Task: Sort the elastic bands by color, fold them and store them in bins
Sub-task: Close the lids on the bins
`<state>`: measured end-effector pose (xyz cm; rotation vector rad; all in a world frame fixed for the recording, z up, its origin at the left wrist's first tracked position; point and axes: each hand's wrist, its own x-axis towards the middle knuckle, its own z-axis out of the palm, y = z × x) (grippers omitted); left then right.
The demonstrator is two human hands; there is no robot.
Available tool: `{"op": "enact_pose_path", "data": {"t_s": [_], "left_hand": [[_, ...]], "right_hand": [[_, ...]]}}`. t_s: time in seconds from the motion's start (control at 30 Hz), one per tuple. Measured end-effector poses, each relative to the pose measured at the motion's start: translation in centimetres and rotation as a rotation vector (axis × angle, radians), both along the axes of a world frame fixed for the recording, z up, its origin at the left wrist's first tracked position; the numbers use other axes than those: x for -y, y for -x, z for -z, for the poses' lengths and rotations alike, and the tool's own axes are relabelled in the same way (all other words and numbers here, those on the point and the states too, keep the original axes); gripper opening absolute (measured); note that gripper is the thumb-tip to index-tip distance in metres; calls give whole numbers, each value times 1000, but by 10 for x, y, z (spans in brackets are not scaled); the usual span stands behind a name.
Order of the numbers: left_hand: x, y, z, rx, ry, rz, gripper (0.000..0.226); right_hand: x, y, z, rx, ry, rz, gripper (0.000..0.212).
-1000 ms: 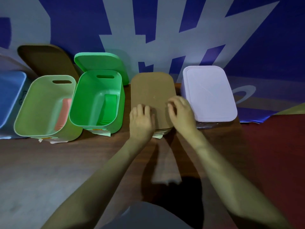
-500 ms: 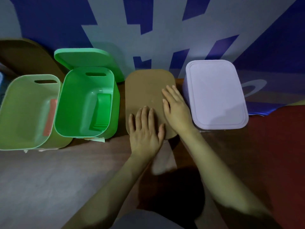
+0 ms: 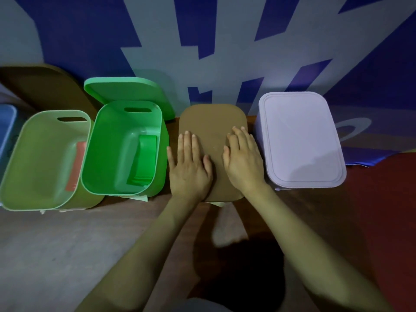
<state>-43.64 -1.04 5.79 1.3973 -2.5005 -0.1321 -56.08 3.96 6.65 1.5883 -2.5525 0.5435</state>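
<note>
Both my hands lie flat, fingers straight, on the brown lid (image 3: 212, 122) of the middle bin. My left hand (image 3: 189, 167) presses its left half and my right hand (image 3: 244, 162) its right half. To the left, an open bright green bin (image 3: 157, 122) holds a folded green elastic band (image 3: 144, 161). Further left, an open pale green bin (image 3: 33, 131) holds a folded pink band (image 3: 75, 166) against its right wall. A lilac bin (image 3: 301, 140) with its lid on stands to the right.
A green lid (image 3: 126, 88) and a brown lid (image 3: 45, 86) lean against the blue-and-grey wall behind the open bins. A blue bin (image 3: 6, 122) shows at the far left edge. The bins stand on a wooden tabletop (image 3: 78, 239); a red surface (image 3: 382, 210) lies at right.
My curled fingers have straightened and both hands now lie flat on the brown lid, the left hand having slid further up it. The camera view shifted slightly.
</note>
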Motion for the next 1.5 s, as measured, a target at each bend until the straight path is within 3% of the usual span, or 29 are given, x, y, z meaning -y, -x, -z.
{"op": "enact_pose_path", "data": {"t_s": [0.07, 0.23, 0.4, 0.5, 0.67, 0.8, 1.07, 1.17, 1.27, 1.37, 1.5], "left_hand": [[2, 2, 0, 22, -7, 0, 62], [17, 4, -4, 21, 10, 62, 59], [22, 1, -13, -158, -4, 72, 39], [18, -6, -23, -155, -33, 119, 31], [23, -24, -61, -114, -280, 135, 29], [51, -55, -96, -61, -229, 112, 27], [159, -116, -126, -25, 94, 141, 46], [198, -129, -120, 61, 99, 196, 51], [223, -131, -113, 119, 33, 291, 45], [236, -130, -110, 49, -46, 327, 32], [246, -134, -115, -51, -40, 340, 23]], "right_hand": [[6, 2, -4, -42, -52, 9, 43], [22, 9, -9, 59, -247, -59, 55], [23, 9, -15, 103, -269, -42, 54], [23, 7, -22, 132, -302, -55, 53], [28, 7, -46, 49, -358, -91, 44], [40, -18, -72, 5, -316, -154, 40], [121, -88, -117, 31, -121, -295, 61], [159, -110, -126, 5, -114, -252, 64], [185, -120, -122, 27, -157, -150, 54], [192, -122, -113, 56, -219, -58, 41], [192, -123, -108, 162, -103, -11, 37]]}}
